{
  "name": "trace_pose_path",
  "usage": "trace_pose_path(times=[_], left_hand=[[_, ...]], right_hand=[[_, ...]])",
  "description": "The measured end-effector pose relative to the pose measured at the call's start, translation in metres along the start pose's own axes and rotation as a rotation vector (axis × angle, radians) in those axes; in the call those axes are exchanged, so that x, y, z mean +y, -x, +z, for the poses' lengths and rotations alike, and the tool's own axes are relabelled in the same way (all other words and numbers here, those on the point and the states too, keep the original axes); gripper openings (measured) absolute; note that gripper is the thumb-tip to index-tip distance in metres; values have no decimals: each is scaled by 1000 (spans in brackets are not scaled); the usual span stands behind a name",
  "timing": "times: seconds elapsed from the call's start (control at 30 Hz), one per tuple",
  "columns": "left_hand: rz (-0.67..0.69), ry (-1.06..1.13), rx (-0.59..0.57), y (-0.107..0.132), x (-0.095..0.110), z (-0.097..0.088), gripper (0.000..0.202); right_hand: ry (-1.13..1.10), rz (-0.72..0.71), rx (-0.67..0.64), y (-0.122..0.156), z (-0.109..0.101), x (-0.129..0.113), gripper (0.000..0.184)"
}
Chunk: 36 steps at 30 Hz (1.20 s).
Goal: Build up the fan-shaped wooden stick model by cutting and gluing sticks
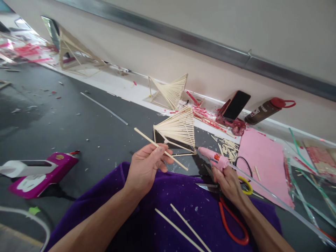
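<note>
My left hand pinches a thin wooden stick, holding it slanted above a purple cloth. My right hand is wrapped round a pink glue gun whose nozzle points left toward a fan-shaped stick model on the dark floor. The stick's lower end lies close to the model's base. Two more loose sticks rest on the cloth between my forearms.
Scissors with red and yellow handles lie by my right wrist. A pink sheet, short stick pieces, a phone and a brown bottle sit along the wall. Two other stick models stand farther back. A magenta-and-white object lies at left.
</note>
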<state>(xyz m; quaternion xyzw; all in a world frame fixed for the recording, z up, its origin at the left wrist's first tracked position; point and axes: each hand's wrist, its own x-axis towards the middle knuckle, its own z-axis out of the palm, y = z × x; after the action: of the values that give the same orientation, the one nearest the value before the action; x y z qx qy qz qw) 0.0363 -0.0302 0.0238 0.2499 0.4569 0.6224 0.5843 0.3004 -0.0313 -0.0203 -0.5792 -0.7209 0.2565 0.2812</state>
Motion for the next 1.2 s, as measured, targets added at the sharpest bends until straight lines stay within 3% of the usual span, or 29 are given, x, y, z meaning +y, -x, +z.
trace_pose_path(times=[0.07,0.23,0.33,0.5,0.7,0.87,1.2], left_hand=[[-1,6,-2,0,0,0,18],[2,-7,8,-1,0,-1,18],[4,-18,18,-1,1,-1,19],[-4,-26,19,0,3,0,18],[-27,-8,21,2,9,0,18],[-56,-3,4,1,12,-3,19],[-70,-5,-32,-1,7,-9,20]], right_hand=[[-46,45,-15,1,0,3,40],[-486,163,-21,2,3,7,31],[-635,188,1,2,5,3,25],[-602,190,-70,5,-10,-17,28],[-497,83,-179,-6,-32,-50,33],[-555,-13,-300,-32,-20,-64,33],[-668,43,-460,-59,-6,-69,33]])
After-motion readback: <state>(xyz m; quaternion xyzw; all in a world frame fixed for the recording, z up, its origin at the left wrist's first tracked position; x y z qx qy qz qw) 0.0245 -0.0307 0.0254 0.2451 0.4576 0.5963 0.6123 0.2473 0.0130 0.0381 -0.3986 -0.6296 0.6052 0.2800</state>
